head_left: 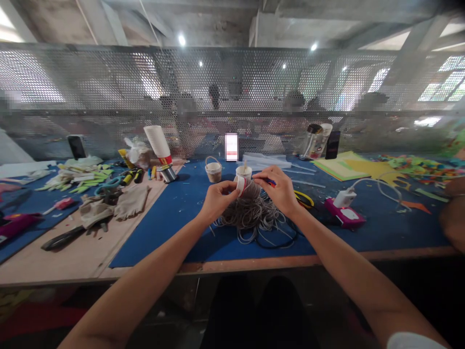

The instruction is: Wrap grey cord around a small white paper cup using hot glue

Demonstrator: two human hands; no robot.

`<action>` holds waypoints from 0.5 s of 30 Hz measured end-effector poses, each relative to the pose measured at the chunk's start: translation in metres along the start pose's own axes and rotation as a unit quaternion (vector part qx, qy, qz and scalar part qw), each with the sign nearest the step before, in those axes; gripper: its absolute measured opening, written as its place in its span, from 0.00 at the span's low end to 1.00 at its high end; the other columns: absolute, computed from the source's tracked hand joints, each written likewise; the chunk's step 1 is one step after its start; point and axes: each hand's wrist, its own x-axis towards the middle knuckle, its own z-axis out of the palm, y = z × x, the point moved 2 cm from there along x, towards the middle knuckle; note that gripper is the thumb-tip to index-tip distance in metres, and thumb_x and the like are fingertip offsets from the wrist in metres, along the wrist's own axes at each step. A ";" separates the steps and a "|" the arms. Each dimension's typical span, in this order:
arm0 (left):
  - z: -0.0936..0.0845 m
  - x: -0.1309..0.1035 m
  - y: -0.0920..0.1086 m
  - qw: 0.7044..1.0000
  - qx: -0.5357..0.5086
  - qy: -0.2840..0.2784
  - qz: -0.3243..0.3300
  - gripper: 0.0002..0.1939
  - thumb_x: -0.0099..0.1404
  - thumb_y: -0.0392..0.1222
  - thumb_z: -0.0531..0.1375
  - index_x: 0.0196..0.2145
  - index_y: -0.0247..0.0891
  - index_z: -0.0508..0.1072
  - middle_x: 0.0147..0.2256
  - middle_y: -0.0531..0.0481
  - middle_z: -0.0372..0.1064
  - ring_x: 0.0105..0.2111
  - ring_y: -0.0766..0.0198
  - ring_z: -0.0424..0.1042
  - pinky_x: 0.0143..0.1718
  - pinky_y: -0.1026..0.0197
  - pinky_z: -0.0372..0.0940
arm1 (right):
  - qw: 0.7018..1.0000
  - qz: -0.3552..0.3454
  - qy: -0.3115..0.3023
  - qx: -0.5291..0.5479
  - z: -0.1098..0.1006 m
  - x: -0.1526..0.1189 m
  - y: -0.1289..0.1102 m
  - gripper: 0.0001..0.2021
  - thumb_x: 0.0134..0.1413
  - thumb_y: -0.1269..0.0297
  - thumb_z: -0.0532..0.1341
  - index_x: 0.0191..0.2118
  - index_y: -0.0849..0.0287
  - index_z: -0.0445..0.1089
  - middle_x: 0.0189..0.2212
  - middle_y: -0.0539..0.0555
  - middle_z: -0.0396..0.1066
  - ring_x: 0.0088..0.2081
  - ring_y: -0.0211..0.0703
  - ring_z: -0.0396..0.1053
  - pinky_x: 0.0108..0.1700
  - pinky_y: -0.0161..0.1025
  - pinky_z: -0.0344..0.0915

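A white paper cup (240, 185) with a red band is tilted on its side in my left hand (220, 196), whose fingers close on its rim. Grey-brown cord (250, 190) is wrapped round part of the cup. Pinched at the cup's right side, my right hand (278, 186) grips the cord; a small blue and red item shows within its fingers, its kind unclear. Below both hands lies a loose heap of the same cord (250, 215). Just behind the hands stands another white cup (243, 171), and left of it a cord-covered cup with a handle (213, 171).
Yellow-handled pliers (304, 198) and a purple power strip (344, 213) with a charger lie to the right. Leftward are work gloves (131, 202), stacked cups (158, 143) and a metal can (167, 173). A lit phone (231, 147) stands at the perforated screen (240, 82).
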 end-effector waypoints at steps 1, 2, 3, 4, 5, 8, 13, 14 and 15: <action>0.000 0.000 0.000 1.000 0.002 -0.001 0.002 0.11 0.58 0.44 0.66 0.36 0.35 0.81 0.32 0.47 0.78 0.29 0.62 0.71 0.32 0.62 0.63 | 1.000 -0.003 0.002 -0.013 0.000 0.000 0.000 0.06 0.61 0.63 0.62 0.42 0.48 0.77 0.37 0.52 0.70 0.39 0.43 0.70 0.44 0.44 0.69; 0.000 0.000 0.000 1.000 0.003 -0.003 0.004 0.11 0.58 0.44 0.66 0.36 0.35 0.81 0.31 0.47 0.78 0.29 0.63 0.71 0.32 0.62 0.62 | 1.000 -0.005 0.003 -0.021 0.000 -0.001 0.000 0.06 0.61 0.63 0.62 0.42 0.48 0.77 0.36 0.52 0.70 0.39 0.43 0.70 0.44 0.44 0.69; 0.000 0.000 0.000 1.000 0.005 -0.006 0.005 0.11 0.58 0.44 0.65 0.36 0.35 0.81 0.31 0.48 0.78 0.29 0.63 0.71 0.32 0.62 0.62 | 1.000 -0.006 0.002 -0.026 0.000 -0.001 0.000 0.06 0.61 0.63 0.62 0.41 0.49 0.77 0.36 0.52 0.69 0.39 0.43 0.69 0.43 0.44 0.69; 0.000 0.000 -0.001 1.000 0.005 -0.007 0.006 0.11 0.58 0.44 0.65 0.36 0.34 0.81 0.31 0.48 0.78 0.29 0.63 0.71 0.32 0.62 0.62 | 1.000 -0.006 0.002 -0.027 -0.001 -0.001 -0.001 0.06 0.61 0.62 0.63 0.41 0.49 0.77 0.36 0.52 0.69 0.39 0.43 0.69 0.43 0.44 0.69; 0.000 0.001 -0.001 1.000 0.004 -0.008 0.007 0.11 0.58 0.44 0.65 0.36 0.34 0.81 0.31 0.48 0.78 0.29 0.63 0.71 0.32 0.62 0.62 | 1.000 -0.006 0.004 -0.027 -0.001 -0.001 -0.001 0.05 0.61 0.62 0.63 0.40 0.49 0.77 0.36 0.52 0.68 0.39 0.43 0.69 0.43 0.44 0.69; -0.001 0.001 -0.003 1.000 0.003 -0.009 0.007 0.11 0.58 0.43 0.65 0.37 0.34 0.80 0.32 0.48 0.77 0.29 0.63 0.70 0.32 0.62 0.61 | 1.000 -0.004 0.015 -0.021 -0.002 0.000 -0.002 0.04 0.60 0.62 0.64 0.40 0.50 0.77 0.35 0.52 0.67 0.38 0.43 0.68 0.43 0.44 0.69; 0.000 0.001 -0.002 1.000 -0.001 -0.005 -0.004 0.12 0.58 0.43 0.65 0.37 0.34 0.80 0.31 0.48 0.77 0.29 0.63 0.70 0.31 0.62 0.60 | 0.999 0.015 0.031 -0.014 -0.005 0.002 -0.003 0.04 0.59 0.61 0.65 0.38 0.50 0.77 0.34 0.52 0.66 0.37 0.44 0.67 0.43 0.46 0.69; 0.000 0.000 -0.001 1.000 -0.004 -0.005 -0.006 0.11 0.58 0.43 0.65 0.37 0.34 0.80 0.30 0.48 0.77 0.28 0.63 0.70 0.31 0.62 0.60 | 0.999 0.017 0.032 -0.012 -0.005 0.002 -0.003 0.04 0.59 0.61 0.65 0.38 0.50 0.77 0.34 0.52 0.66 0.37 0.44 0.67 0.42 0.46 0.69; 0.000 0.000 -0.001 1.000 -0.006 -0.007 -0.006 0.11 0.58 0.43 0.65 0.37 0.34 0.80 0.30 0.48 0.77 0.28 0.63 0.70 0.31 0.63 0.60 | 0.999 0.017 0.033 -0.009 -0.005 0.002 -0.003 0.03 0.59 0.61 0.65 0.38 0.50 0.77 0.34 0.52 0.66 0.37 0.44 0.67 0.42 0.46 0.69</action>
